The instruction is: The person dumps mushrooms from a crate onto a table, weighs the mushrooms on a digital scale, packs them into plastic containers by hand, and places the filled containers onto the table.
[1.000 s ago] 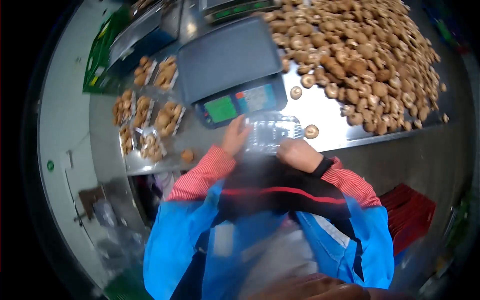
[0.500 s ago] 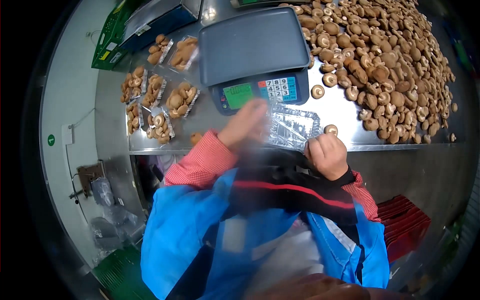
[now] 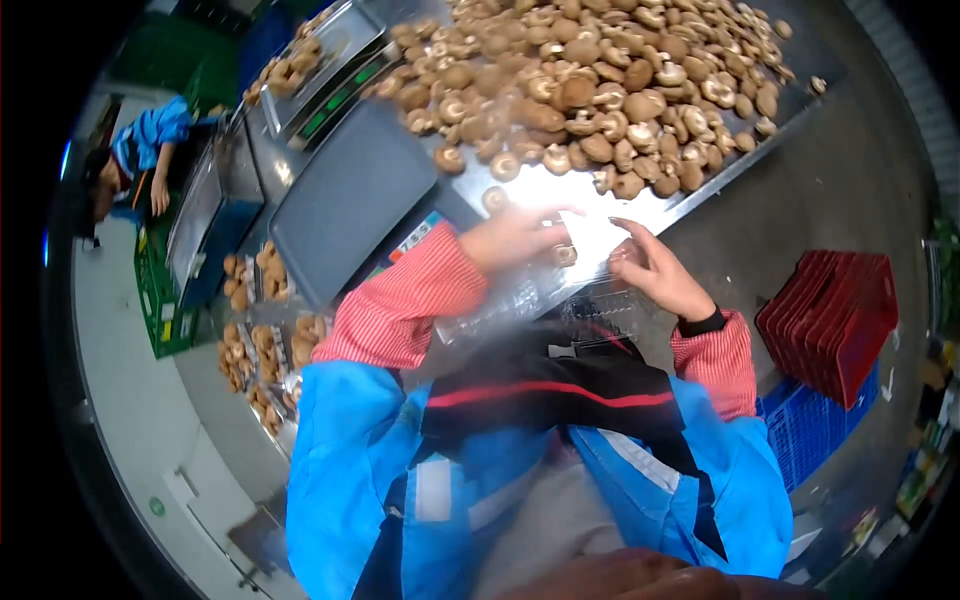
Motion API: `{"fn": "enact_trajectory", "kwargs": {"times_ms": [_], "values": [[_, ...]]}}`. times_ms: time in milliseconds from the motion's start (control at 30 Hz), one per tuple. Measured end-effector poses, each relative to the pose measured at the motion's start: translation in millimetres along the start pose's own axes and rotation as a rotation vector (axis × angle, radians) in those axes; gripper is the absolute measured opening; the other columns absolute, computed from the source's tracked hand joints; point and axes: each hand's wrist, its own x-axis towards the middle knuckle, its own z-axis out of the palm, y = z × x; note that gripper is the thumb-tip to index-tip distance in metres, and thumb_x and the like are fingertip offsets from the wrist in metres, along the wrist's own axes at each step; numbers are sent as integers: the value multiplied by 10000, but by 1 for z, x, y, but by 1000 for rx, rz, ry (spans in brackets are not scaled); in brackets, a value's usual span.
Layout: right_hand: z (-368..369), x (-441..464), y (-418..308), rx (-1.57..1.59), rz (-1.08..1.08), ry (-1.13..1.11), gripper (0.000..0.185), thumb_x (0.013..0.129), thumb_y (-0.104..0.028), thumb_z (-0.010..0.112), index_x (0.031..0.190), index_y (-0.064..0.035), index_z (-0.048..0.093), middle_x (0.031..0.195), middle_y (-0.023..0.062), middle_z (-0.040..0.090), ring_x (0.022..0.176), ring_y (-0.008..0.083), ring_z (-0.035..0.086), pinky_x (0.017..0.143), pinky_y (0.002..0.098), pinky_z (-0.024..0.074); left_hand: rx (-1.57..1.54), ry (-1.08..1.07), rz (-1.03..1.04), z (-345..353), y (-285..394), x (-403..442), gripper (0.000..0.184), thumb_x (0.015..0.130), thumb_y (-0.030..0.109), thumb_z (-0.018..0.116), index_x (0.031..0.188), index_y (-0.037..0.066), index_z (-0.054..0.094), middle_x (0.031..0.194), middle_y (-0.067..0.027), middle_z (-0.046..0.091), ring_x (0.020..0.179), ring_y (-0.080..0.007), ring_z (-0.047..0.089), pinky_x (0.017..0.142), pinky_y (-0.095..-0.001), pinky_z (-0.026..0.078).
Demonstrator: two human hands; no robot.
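My left hand point(image 3: 515, 238), partly blurred, reaches over the metal table's front edge with its fingers stretched out; a mushroom point(image 3: 566, 256) shows just below its fingertips. To the right, my right hand point(image 3: 660, 272) has thumb and fingers apart, and nothing shows between them. A clear plastic tray point(image 3: 500, 312) lies below my left hand, partly under the wrist. Another clear container point(image 3: 600, 310) is near the table edge, between my hands and body. Beyond my hands spreads a large mushroom pile point(image 3: 600, 100). The grey scale point(image 3: 355, 195) stands left of it, its keypad partly covered by my sleeve.
Filled mushroom packs point(image 3: 262, 350) lie at the left, beside a green crate point(image 3: 160, 290) and a metal box point(image 3: 225, 200). A co-worker in blue point(image 3: 145, 140) is at the upper left. Red crates point(image 3: 830, 320) stand on a blue crate point(image 3: 815, 425) at the right.
The view has turned, bringing the co-worker into sight. My right hand has let go of the clear tray and opened. My left hand has moved from beside the tray to above it.
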Motion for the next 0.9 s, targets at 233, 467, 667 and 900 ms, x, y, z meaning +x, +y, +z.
{"fn": "enact_trajectory", "kwargs": {"times_ms": [233, 467, 667, 900], "values": [[-67, -61, 54, 510, 135, 718, 483, 875, -136, 448, 1349, -77, 375, 749, 65, 542, 606, 138, 537, 466, 268, 447, 1023, 81, 665, 23, 13, 153, 446, 890, 308, 577, 1296, 131, 531, 1279, -64, 568, 1239, -276, 472, 1039, -433, 364], [-78, -56, 76, -98, 156, 909, 551, 892, -181, 475, 1396, -18, 323, 1128, 131, 586, 896, 241, 612, 800, 322, 487, 1471, 51, 596, 68, -27, 233, 380, 853, 224, 533, 1232, 215, 559, 1316, -47, 484, 1312, -279, 390, 1051, -614, 256], [-59, 7, 9, -591, 408, 811, 550, 897, -329, 465, 1345, -56, 299, 911, 311, 642, 888, 492, 609, 772, 534, 468, 1489, 60, 253, 30, -20, 226, 259, 850, 280, 565, 1075, 198, 662, 1240, -23, 495, 1320, -258, 340, 1058, -643, 210], [-45, 111, 11, -606, 418, 678, 617, 875, -354, 445, 1334, 24, 278, 965, 333, 634, 917, 489, 611, 834, 511, 476, 1263, 185, 583, -12, -15, 182, 497, 695, 323, 693, 1159, 174, 591, 1261, -97, 521, 1296, -317, 388, 944, -622, 350]]}}
